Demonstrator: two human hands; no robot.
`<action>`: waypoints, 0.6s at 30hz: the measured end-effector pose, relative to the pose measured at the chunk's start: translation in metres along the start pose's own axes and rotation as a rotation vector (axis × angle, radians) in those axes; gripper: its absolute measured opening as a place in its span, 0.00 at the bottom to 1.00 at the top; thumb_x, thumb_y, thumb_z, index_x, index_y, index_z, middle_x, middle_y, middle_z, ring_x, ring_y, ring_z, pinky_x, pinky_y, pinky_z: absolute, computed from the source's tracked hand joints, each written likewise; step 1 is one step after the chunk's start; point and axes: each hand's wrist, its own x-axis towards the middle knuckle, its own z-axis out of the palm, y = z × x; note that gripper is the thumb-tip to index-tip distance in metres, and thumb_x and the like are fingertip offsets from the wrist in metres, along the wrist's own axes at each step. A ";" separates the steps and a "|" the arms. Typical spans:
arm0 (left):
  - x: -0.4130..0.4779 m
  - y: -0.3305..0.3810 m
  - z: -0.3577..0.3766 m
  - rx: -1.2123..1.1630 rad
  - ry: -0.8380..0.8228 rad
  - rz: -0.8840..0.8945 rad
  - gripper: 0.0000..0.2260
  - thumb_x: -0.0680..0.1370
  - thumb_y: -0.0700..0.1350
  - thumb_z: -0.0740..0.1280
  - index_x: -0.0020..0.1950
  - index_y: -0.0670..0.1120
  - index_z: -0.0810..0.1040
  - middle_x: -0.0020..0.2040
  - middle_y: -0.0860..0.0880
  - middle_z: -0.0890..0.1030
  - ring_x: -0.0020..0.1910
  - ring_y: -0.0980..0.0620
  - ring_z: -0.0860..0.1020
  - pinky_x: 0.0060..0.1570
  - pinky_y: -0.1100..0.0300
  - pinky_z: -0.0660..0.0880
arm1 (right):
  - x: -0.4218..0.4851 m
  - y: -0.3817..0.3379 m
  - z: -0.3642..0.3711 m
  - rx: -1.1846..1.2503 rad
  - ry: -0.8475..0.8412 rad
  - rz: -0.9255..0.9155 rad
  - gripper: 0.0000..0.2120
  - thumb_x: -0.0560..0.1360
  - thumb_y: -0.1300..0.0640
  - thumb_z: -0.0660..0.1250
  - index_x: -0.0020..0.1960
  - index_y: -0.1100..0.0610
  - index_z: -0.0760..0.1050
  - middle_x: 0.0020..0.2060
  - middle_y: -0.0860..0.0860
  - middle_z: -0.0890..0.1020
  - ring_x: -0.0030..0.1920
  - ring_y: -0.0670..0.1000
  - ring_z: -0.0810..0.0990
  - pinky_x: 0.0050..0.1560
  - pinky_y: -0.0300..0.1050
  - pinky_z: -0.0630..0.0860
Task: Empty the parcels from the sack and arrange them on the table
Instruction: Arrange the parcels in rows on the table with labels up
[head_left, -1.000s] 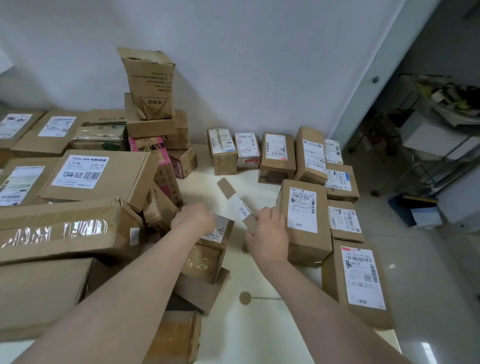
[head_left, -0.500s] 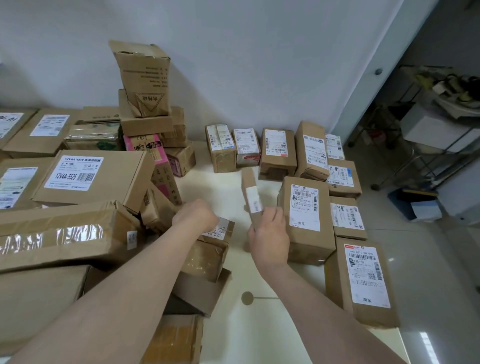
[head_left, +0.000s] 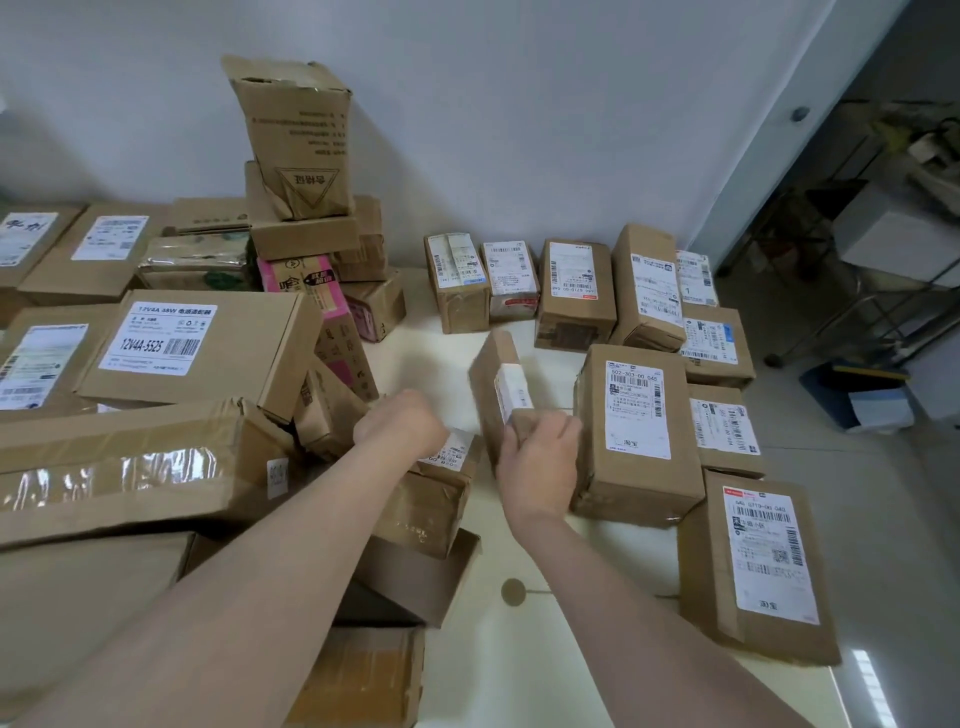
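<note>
Right hand (head_left: 540, 462) gripped a slim box (head_left: 501, 384) by its near end, tilted up over the table (head_left: 457, 358), just left of the tall labelled box (head_left: 636, 431). Left hand (head_left: 400, 423) sat knuckles-up on a small box (head_left: 431, 493) at the edge of the left pile (head_left: 156, 457); whether it clutched that one, I couldn't tell.

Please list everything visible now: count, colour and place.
table: one, cream, under the parcels
labelled parcels: nine, brown, rows on table's right side
piled parcels: many, brown, heap on left
pink box: one, pink, inside the heap
tall box: one, brown, upright atop the heap
slim parcel: one, brown with white label, tilted, table centre
small parcel: one, brown, heap's front edge
blue container: one, blue, floor at right
left hand: one, rests on small parcel
right hand: one, holds slim parcel
</note>
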 end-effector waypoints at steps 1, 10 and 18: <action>0.000 0.000 0.000 0.001 0.001 0.001 0.20 0.78 0.49 0.64 0.70 0.49 0.73 0.67 0.48 0.74 0.63 0.46 0.74 0.48 0.56 0.70 | 0.005 0.000 -0.001 0.118 -0.049 0.147 0.14 0.76 0.56 0.68 0.53 0.65 0.69 0.55 0.61 0.73 0.52 0.61 0.76 0.46 0.50 0.74; -0.005 0.002 -0.007 0.016 -0.073 0.065 0.25 0.75 0.56 0.69 0.69 0.47 0.72 0.65 0.48 0.76 0.61 0.46 0.75 0.54 0.55 0.76 | 0.014 0.003 -0.002 0.394 -0.337 0.784 0.23 0.78 0.65 0.60 0.69 0.67 0.56 0.65 0.64 0.72 0.61 0.63 0.75 0.48 0.47 0.70; -0.010 0.000 -0.018 0.052 -0.081 0.000 0.15 0.79 0.50 0.64 0.59 0.41 0.73 0.48 0.45 0.76 0.43 0.48 0.75 0.39 0.57 0.72 | 0.003 -0.019 -0.015 0.601 -0.699 0.848 0.17 0.81 0.48 0.60 0.58 0.61 0.73 0.47 0.57 0.82 0.40 0.57 0.82 0.40 0.52 0.83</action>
